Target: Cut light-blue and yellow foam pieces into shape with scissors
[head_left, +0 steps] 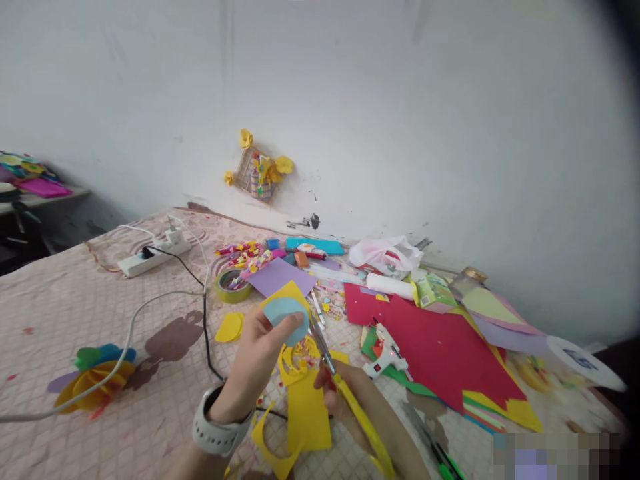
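A light blue paper circle (280, 312) lies over a piece of yellow paper (294, 291), and my left hand (263, 350) pinches both, thumb on top. My right hand (350, 393) is closed on yellow-handled scissors (355, 403), whose blades point up at the right edge of the held paper. Beneath the hands are a yellow sheet (309, 417) and a cut yellow ring-shaped scrap (275, 453). Rounded yellow pieces (230, 327) lie left of my left hand.
A white glue gun (387, 357) rests beside red sheets (440, 347) on the right. At the left are a power strip (155, 259), cables and a paper flower (95, 383). Tape (233, 285) sits behind my left hand. A green-and-black cutter (443, 460) lies near the front right.
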Demonstrator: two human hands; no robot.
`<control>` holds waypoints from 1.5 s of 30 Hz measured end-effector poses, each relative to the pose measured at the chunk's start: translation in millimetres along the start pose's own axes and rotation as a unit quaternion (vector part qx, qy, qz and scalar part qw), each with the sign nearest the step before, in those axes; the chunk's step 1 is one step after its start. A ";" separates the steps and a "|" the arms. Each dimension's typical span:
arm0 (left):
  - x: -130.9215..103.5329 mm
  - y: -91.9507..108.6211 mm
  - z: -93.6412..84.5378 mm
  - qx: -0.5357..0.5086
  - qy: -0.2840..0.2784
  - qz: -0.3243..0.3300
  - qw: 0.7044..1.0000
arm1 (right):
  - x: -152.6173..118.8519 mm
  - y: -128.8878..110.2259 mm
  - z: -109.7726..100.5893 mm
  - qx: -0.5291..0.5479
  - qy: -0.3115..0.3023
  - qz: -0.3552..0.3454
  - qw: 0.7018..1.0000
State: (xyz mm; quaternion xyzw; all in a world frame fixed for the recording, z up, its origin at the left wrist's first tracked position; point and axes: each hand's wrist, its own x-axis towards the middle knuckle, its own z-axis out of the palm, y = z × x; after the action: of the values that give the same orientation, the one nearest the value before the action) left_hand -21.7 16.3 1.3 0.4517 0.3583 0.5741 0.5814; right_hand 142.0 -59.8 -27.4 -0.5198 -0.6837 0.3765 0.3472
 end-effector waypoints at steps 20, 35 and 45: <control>-5.9 -11.1 5.8 0.006 -0.061 -0.067 0.996 | 6.0 7.6 -4.2 0.002 -0.019 0.002 1.000; -7.1 -9.3 9.1 -0.011 -0.049 -0.079 0.996 | 4.6 -2.4 -7.8 -0.036 0.000 -0.008 0.999; -7.7 -8.7 7.4 -0.019 -0.064 -0.084 0.994 | 1.5 -1.0 -8.2 -0.059 0.024 -0.015 0.998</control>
State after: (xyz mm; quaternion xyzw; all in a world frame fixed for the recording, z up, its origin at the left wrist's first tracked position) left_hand -12.5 8.4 -5.2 0.4447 0.3466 0.4997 0.6575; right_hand 148.3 -57.2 -22.6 -0.5381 -0.7041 0.3175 0.3374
